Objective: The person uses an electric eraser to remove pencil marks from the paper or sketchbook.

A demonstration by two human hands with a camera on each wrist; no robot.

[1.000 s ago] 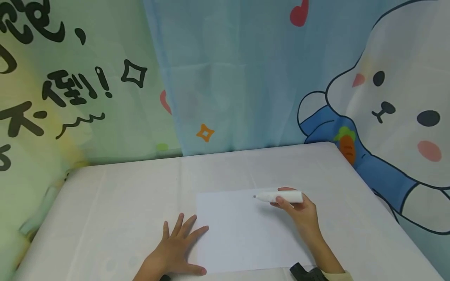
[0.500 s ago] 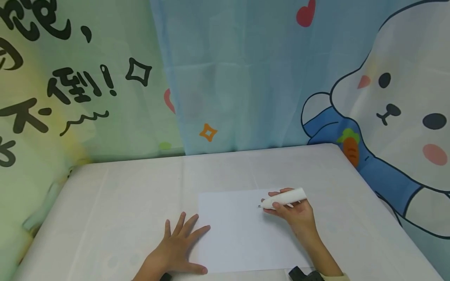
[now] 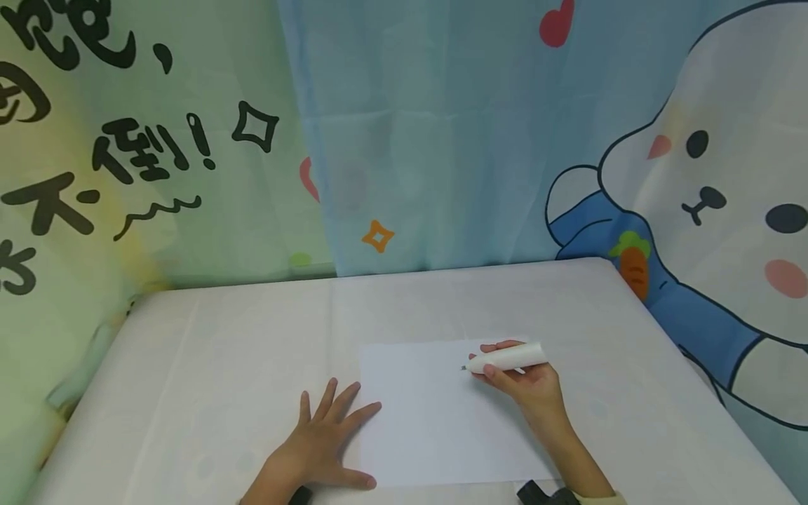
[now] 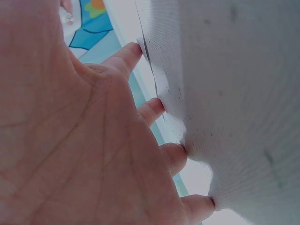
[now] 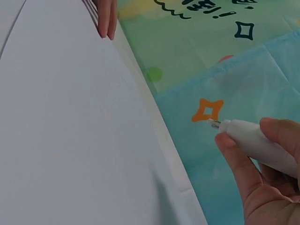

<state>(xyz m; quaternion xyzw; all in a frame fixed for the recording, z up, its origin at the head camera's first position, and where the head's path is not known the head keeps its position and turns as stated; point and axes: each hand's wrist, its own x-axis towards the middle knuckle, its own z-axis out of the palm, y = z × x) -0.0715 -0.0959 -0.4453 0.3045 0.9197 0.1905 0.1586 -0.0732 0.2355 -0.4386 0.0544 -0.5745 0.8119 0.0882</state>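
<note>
R hand [image 3: 535, 393] up over the far R part of the paper, as seen from the head cam; grip closed round a thick white pen [image 3: 513, 357], thumb on the near side, fingers on the far side. Pen lies approx. horiz., slight tilt, w/ its narrow end pointing L; R wrist view shows the metal-looking tip [image 5: 213, 123] in the air, apart from the sheet. Soft shadow falls on the paper below.

L hand [image 3: 315, 450] flat-ish, fingers straight & spread, holding nothing; sits at the L edge of the paper, index tip over the edge, thumb at the near L corner. L wrist view: fingertips touch the white surface.

Paper [image 3: 435, 428], a white sheet, lies flat on the white-covered desk [image 3: 221, 365], near side, approx. mid.

Black wrist piece [image 3: 548, 495] & pale sleeve [image 3: 602, 500] by the R wrist. Behind desk: printed backdrop [image 3: 416, 154], green L, blue R, w/ black lettering [image 3: 43, 216], red print [image 3: 555, 27] & white cartoon animal [image 3: 745, 84] in blue, carrot [image 3: 633, 272] on its front.
</note>
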